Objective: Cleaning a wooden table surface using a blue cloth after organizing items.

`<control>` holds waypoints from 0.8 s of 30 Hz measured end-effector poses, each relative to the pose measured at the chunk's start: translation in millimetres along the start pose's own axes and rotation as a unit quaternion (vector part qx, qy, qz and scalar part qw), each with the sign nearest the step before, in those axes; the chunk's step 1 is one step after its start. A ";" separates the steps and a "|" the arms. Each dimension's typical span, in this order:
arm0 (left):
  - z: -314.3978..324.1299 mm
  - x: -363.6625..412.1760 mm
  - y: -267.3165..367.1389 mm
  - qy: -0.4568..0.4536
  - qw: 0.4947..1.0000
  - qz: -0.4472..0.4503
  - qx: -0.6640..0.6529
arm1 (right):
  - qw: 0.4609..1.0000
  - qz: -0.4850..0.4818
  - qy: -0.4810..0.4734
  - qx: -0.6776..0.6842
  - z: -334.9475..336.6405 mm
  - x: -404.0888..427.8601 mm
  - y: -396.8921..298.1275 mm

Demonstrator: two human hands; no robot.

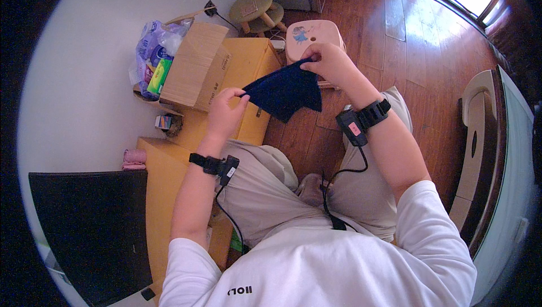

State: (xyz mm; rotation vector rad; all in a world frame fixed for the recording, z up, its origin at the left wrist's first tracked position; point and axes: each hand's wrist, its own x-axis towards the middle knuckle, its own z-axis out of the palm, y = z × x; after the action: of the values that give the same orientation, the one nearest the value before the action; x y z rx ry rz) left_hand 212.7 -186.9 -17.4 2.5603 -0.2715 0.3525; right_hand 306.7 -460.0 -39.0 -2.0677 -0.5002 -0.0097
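Note:
A dark navy piece of cloth (288,91) hangs stretched between both hands, over the gap between the knees and the yellow wooden cabinet. My left hand (228,110) pinches its left corner between thumb and forefinger. The upper right corner is pinched by my right hand (324,61), which is farther forward, in front of a pink plastic stool (313,31). The cloth's lower edge hangs free and looks uneven, with pointed corners. Whether it is a garment cannot be told. Each wrist wears a black strap with a small cabled device.
A yellow wooden cabinet (250,59) runs along the wall, bearing an open cardboard box (194,65) beside purple and green packages (159,76). Round stools (252,6) stand beyond it. A black screen (91,230) is at the left, a bed edge (495,171) at the right. Cables hang from both wrists.

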 end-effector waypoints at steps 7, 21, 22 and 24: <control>-19.6 -0.9 14.1 0.089 0.991 0.041 -0.090 | 1.000 0.001 0.001 0.001 -4.1 -1.9 -9.5; -14.7 -4.1 5.7 -0.103 0.928 -0.164 -0.318 | 0.998 -0.047 -0.016 0.028 -3.0 -7.2 -20.7; -15.1 -4.4 3.9 -0.162 0.938 -0.145 -0.271 | 0.998 -0.053 0.001 0.030 -2.9 -7.8 -21.4; -10.9 -6.4 -5.1 -0.172 0.913 -0.144 -0.340 | 0.998 -0.059 0.020 0.032 -2.0 -8.6 -21.4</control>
State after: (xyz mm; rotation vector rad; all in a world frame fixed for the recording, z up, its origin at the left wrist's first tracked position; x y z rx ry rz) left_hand 205.9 -176.0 -12.8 1.9089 -0.1063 -0.2733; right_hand 291.7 -455.0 -22.1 -1.9697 -0.5907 -0.1044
